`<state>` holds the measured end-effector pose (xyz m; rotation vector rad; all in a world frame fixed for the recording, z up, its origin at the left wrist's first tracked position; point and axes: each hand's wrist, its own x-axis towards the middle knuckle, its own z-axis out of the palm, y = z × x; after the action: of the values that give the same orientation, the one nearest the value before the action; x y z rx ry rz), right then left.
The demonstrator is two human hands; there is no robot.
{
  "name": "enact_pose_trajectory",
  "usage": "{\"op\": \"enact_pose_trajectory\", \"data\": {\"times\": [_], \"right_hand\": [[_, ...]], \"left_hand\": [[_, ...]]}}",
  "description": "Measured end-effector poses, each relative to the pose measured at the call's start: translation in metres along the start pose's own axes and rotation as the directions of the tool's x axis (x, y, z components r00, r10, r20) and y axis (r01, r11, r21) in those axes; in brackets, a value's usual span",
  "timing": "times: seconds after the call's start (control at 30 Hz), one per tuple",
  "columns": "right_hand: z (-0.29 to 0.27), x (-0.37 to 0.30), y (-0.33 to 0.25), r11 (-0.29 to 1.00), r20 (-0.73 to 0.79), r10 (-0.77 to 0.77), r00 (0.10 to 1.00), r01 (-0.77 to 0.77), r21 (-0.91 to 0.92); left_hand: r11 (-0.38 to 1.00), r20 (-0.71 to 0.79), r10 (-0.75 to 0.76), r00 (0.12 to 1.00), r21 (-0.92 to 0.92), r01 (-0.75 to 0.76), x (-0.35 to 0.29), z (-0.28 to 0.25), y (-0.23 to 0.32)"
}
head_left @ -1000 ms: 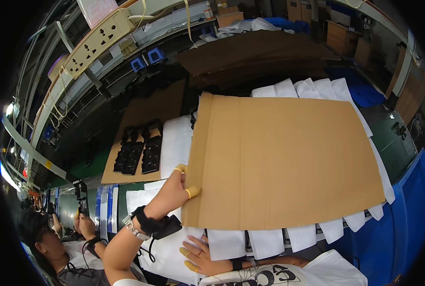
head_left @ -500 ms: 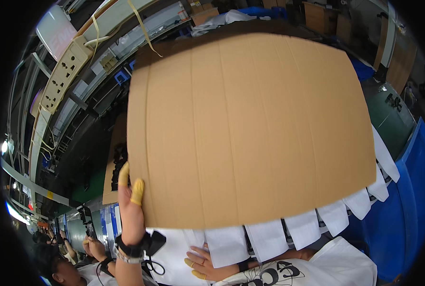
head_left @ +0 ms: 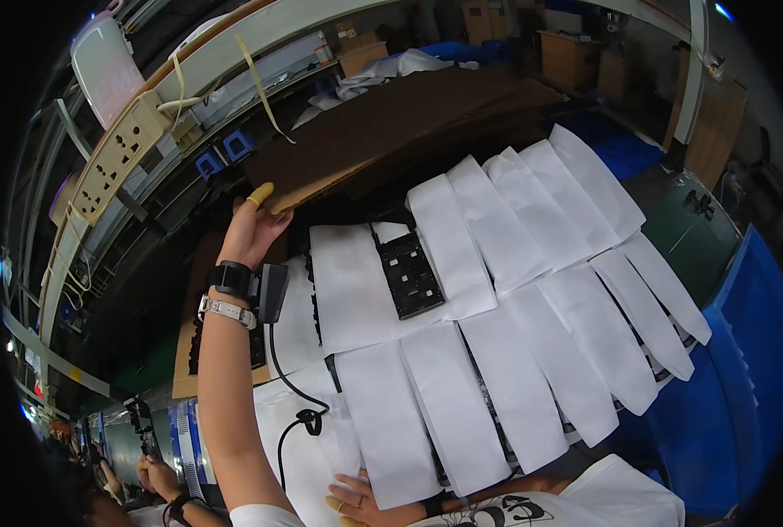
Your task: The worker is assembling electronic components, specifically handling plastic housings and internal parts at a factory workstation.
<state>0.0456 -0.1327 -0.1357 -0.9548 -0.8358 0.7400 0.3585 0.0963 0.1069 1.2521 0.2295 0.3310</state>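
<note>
My left hand [head_left: 255, 235], with yellow finger cots on it, grips the near left corner of a cardboard sheet [head_left: 321, 183]. A lit brown strip of that sheet shows beside the fingers; its far part lies in shadow. Under and nearer than it lie two rows of black circuit boards [head_left: 409, 274] with white paper-like sleeves [head_left: 532, 351] over them. One board in the upper row is largely bare. Close to my body, my right hand [head_left: 363, 502] rests with fingers outstretched on the white sleeves and holds nothing.
A dark cable [head_left: 295, 386] hangs from the device on my left wrist across the sleeves. Blue plastic panels [head_left: 717, 395] stand at the right. A power strip [head_left: 115, 158] runs along a rail at upper left. At lower left, a co-worker's hands [head_left: 159, 474] are near a dark device.
The cardboard has moved away to the far side, uncovering the rows of sleeved boards. My left hand has moved farther out with it. My right hand stays near my body.
</note>
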Motion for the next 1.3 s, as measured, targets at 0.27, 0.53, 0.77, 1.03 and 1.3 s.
{"op": "enact_pose_trajectory", "data": {"times": [0.27,0.53,0.77,1.03,1.3], "right_hand": [[-0.008,0.005,-0.028,0.564,0.207,-0.132,0.969,0.245,-0.788],[-0.016,0.009,-0.045,0.307,0.248,-0.109,0.963,0.269,-0.913],[-0.012,0.008,-0.038,0.329,0.232,-0.206,0.951,0.29,-0.899],[-0.011,0.009,-0.037,0.266,0.254,-0.213,0.943,0.306,-0.914],[-0.014,0.009,-0.033,0.302,0.212,-0.25,0.945,0.285,-0.91]], "left_hand": [[0.928,0.036,0.218,0.975,0.303,-0.218,-0.03,0.026,-0.013],[0.081,0.134,-0.334,0.933,0.99,-0.113,-0.117,-0.001,-0.047],[0.495,0.444,-0.09,0.892,0.797,-0.347,-0.146,-0.006,-0.09],[0.251,0.114,0.17,0.979,0.956,-0.155,-0.093,-0.037,-0.12],[-0.186,0.016,-0.138,0.99,0.982,-0.042,-0.077,-0.044,-0.157]]}}
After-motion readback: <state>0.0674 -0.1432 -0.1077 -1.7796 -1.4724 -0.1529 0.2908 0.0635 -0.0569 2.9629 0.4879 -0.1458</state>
